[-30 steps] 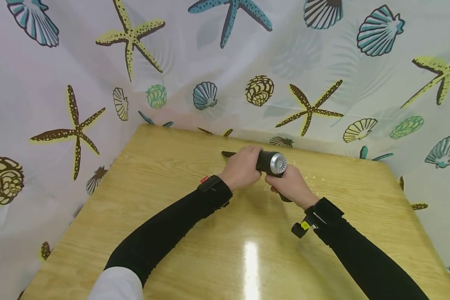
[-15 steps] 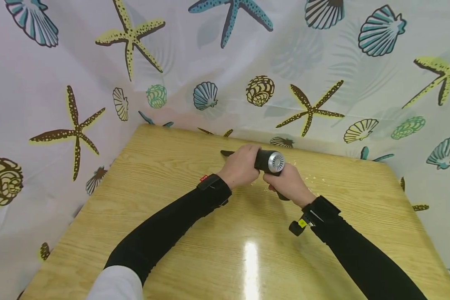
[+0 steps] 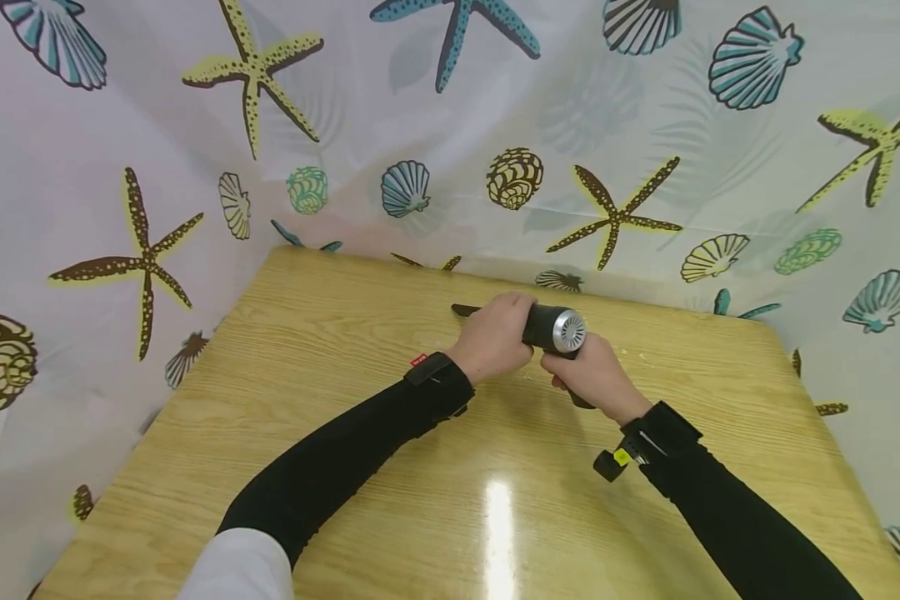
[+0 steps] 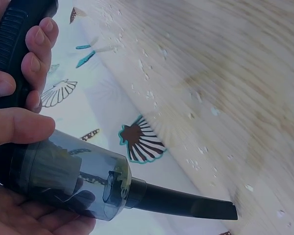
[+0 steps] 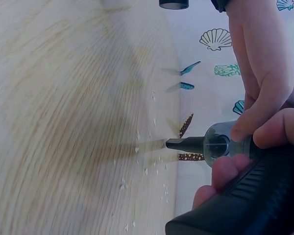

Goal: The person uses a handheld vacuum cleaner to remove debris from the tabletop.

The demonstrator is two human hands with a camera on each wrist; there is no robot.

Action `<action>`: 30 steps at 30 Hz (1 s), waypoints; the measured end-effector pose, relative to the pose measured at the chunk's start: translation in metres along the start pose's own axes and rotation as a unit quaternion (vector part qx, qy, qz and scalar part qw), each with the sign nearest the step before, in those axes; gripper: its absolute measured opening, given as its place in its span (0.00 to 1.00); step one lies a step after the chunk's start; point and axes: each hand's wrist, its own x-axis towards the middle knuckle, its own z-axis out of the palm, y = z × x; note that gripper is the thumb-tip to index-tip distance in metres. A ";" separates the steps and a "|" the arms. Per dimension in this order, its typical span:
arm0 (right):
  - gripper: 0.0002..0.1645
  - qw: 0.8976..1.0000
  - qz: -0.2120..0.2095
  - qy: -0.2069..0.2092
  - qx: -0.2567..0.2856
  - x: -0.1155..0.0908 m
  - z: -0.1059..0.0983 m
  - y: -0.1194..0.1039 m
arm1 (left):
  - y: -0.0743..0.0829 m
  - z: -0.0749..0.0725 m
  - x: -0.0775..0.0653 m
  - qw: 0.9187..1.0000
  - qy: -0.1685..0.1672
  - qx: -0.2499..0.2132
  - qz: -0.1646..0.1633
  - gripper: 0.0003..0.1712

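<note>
Vacuum [image 3: 546, 325]: one
Chamber [image 4: 100, 196]: one, clear, pale insert [image 4: 56, 169] inside
Left hand [image 3: 495, 337]: clamped round vacuum
Right hand [image 3: 594, 377]: clamped on handle [image 4: 10, 44]
White bits [image 4: 214, 111]: many, on table [image 3: 375, 500]

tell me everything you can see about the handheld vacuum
The handheld vacuum looks mostly like hard black plastic, with a silver slotted end cap, a transparent canister with parts visible inside, a ridged handle and a slim black nozzle. The left hand holds it around the canister; the right hand grips the handle. It is near the tabletop's far edge, nozzle pointing to the person's left; whether the tip touches down is unclear.
</note>
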 end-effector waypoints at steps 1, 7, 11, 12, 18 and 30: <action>0.19 1.000 -0.003 -0.001 0.003 -0.001 -0.001 0.000 | 0.001 0.001 0.000 1.000 0.000 0.001 0.002 0.33; 0.16 1.000 -0.003 0.007 -0.006 -0.006 -0.005 0.002 | 0.006 0.003 0.003 1.000 -0.001 0.005 0.012 0.34; 0.15 1.000 0.000 0.010 -0.013 -0.008 -0.007 0.004 | 0.009 0.004 0.003 1.000 -0.002 0.004 0.012 0.33; 0.15 1.000 0.000 0.011 -0.014 -0.009 -0.007 0.004 | 0.010 0.004 0.003 1.000 -0.003 0.004 0.013 0.32; 0.16 1.000 -0.003 0.013 -0.008 -0.017 -0.013 0.004 | 0.017 0.007 0.004 1.000 -0.005 0.004 0.018 0.30; 0.14 1.000 0.002 0.015 -0.012 -0.029 -0.021 0.009 | 0.030 0.011 0.003 0.999 -0.005 0.008 0.031 0.30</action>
